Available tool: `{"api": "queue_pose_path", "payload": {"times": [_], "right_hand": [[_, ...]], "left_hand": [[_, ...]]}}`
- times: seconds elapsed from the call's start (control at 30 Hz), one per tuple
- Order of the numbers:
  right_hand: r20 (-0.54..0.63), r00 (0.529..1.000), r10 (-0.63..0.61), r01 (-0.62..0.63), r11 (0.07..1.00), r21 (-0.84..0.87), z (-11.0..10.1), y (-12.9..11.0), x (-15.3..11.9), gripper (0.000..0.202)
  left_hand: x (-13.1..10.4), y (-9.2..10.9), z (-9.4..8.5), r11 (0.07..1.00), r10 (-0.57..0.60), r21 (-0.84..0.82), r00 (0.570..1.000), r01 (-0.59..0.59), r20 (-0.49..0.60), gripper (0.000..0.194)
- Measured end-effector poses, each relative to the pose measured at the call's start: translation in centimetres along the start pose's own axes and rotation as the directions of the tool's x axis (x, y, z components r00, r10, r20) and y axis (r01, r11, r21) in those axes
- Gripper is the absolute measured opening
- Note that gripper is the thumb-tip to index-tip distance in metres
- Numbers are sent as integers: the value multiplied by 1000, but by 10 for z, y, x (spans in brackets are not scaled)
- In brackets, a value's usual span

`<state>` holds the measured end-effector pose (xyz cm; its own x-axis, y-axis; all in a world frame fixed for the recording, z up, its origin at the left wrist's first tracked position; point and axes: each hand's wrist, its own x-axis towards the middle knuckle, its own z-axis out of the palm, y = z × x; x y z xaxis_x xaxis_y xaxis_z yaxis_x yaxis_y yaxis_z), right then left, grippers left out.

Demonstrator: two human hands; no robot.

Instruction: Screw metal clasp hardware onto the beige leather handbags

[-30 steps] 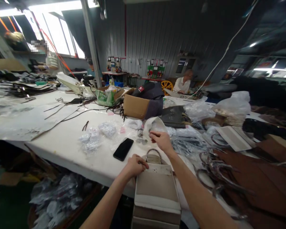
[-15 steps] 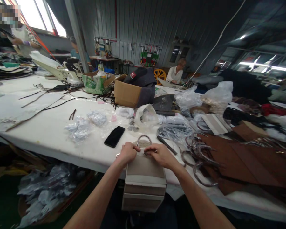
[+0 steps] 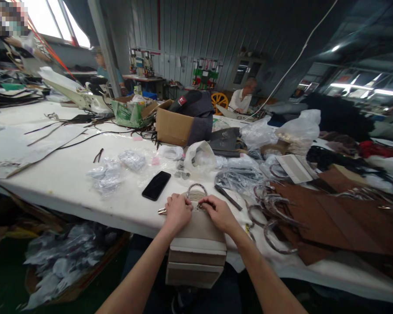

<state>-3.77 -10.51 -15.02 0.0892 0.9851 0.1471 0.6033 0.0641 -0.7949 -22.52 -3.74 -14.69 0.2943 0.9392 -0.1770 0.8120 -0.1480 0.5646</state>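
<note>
"Where's the beige, boxy leather-like bag [image 3: 198, 233]?"

"At the white table's [image 3: 72, 172] edge. Right hand [image 3: 218, 212] pinches a tiny dark piece [image 3: 200, 206] there; left hand's [image 3: 178, 212] grip, can't tell."

"Best brace it squarely."

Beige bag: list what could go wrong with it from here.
The small piece pinched by the right hand could slip and get lost. The beige bag juts past the edge of the table, so it might tip or slide if the left hand let go.
</note>
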Motion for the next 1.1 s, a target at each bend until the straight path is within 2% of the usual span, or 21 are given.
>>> {"api": "queue_pose_path", "payload": {"times": [0.13,0.33,0.47,0.57,0.7,0.83,0.97,1.1], "right_hand": [[-165,985,-52,52,999,-6,14,2,-10,19],[-310,940,-143,144,989,-19,25,4,-20,20],[-330,927,-180,177,983,-38,26,4,-21,22],[-339,921,-192,183,981,-58,28,5,-22,22],[-328,921,-208,196,978,-70,30,5,-23,23],[-324,922,-213,198,977,-80,31,4,-24,24],[-314,922,-227,208,974,-92,31,5,-25,26],[-305,924,-232,212,972,-96,33,7,-24,27]], "left_hand": [[4,-2,-3,998,70,7,998,-70,2,38],[15,5,-9,969,221,101,975,-223,33,34],[21,16,-12,971,192,107,966,-212,173,42],[27,24,-22,967,164,149,949,-209,268,43],[39,33,-40,961,129,175,905,-215,406,36],[52,36,-51,962,141,130,846,-238,514,24],[64,34,-52,966,147,89,799,-242,583,14],[71,34,-41,971,110,105,794,-214,598,11]]}}
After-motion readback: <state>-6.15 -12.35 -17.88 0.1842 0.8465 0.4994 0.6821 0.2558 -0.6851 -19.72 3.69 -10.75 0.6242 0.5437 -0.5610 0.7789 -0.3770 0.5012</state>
